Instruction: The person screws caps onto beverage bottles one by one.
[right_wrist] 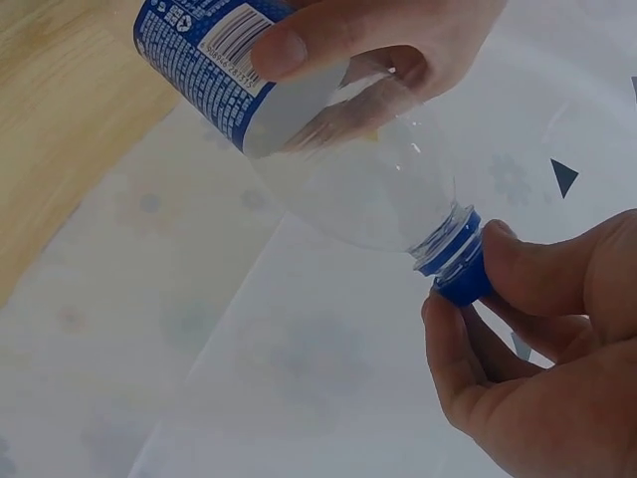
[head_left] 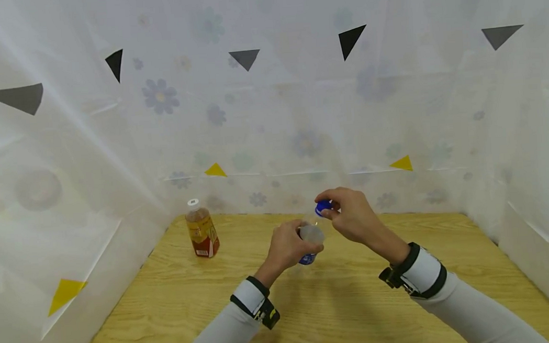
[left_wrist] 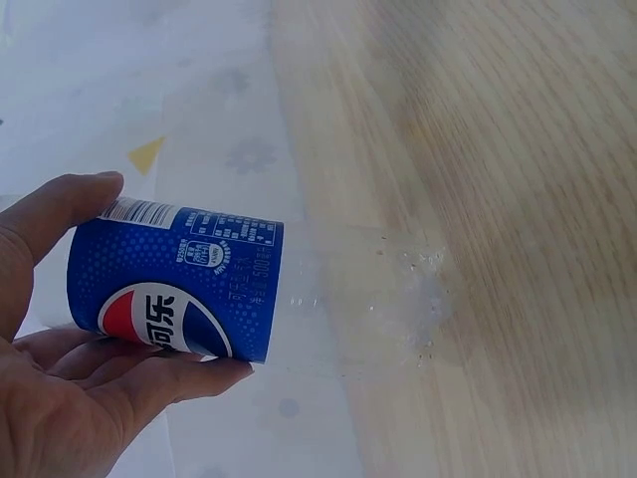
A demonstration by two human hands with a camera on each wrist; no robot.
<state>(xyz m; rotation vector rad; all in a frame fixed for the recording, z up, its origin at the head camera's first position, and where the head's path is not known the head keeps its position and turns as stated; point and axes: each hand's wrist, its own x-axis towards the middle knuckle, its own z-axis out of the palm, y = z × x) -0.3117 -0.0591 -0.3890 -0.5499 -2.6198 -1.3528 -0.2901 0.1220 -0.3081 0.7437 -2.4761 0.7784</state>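
At the far left of the wooden table (head_left: pixel 179 303) a tea bottle (head_left: pixel 201 228) with a white cap and amber drink stands upright near the white flowered curtain (head_left: pixel 89 151), well apart from both hands. Toward the middle, the left hand (head_left: pixel 286 247) curls its fingers and thumb around the body of an empty clear Pepsi bottle (left_wrist: pixel 249 299), gripping it at the blue label (left_wrist: pixel 169 294) and holding it above the table, tilted with its neck pointing up and away from the person. To the right of it, the right hand (head_left: pixel 352 214) pinches the blue cap (right_wrist: pixel 463 279) between thumb and fingertips; the cap sits on the bottle's neck, just above its blue collar ring (right_wrist: pixel 446 237).
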